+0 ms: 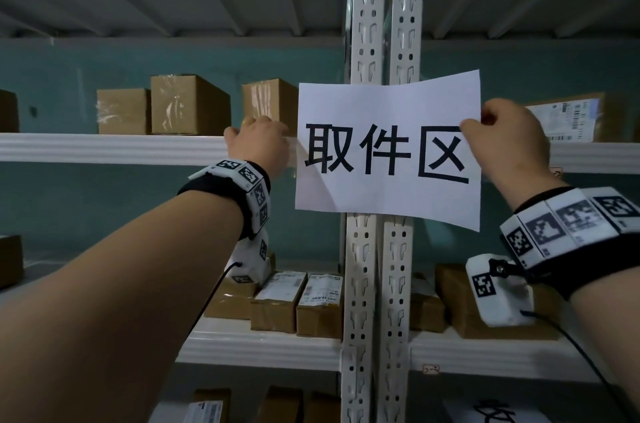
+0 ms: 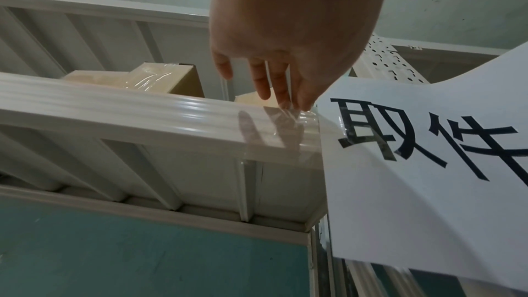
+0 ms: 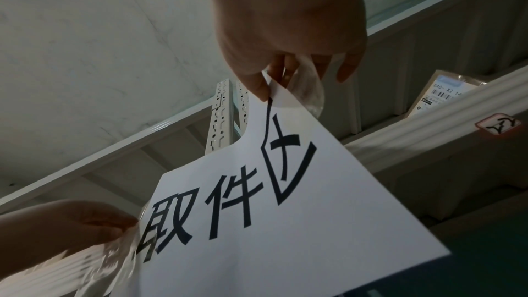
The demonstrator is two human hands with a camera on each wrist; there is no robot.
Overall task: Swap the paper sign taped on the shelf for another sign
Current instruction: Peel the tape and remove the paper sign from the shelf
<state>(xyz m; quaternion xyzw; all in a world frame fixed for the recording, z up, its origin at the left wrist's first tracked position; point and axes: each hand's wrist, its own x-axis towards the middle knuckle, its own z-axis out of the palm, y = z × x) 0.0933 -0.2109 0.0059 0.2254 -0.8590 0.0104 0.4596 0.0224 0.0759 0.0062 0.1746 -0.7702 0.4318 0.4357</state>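
Head view hides the fingers of the left hand [image 1: 258,145]: only its back shows, against the front rail of the shelf [image 1: 114,147]. The left wrist view shows more. The fingers point down, almost straight, and the fingertips [image 2: 302,104] press a strip of clear tape [image 2: 281,128], which is shiny and wrinkled. This tape runs from the rail onto the left edge of the paper sign [image 1: 388,150], over the first black character. Whether the thumb also pinches the tape, I cannot tell.

The sign is a thin white sheet with three big black characters. It lies across the two perforated metal uprights [image 1: 384,24] and it bends a little forward at the right.

The right hand [image 1: 509,142] grips the right upper edge of the sheet, thumb in front, the other fingers curled behind. In the right wrist view a second piece of clear tape [image 3: 311,96] hangs behind this corner, blurred.

Brown cardboard boxes [image 1: 188,104] stand on the shelves. At the bottom right another printed sheet [image 1: 495,412] is cut off by the frame.
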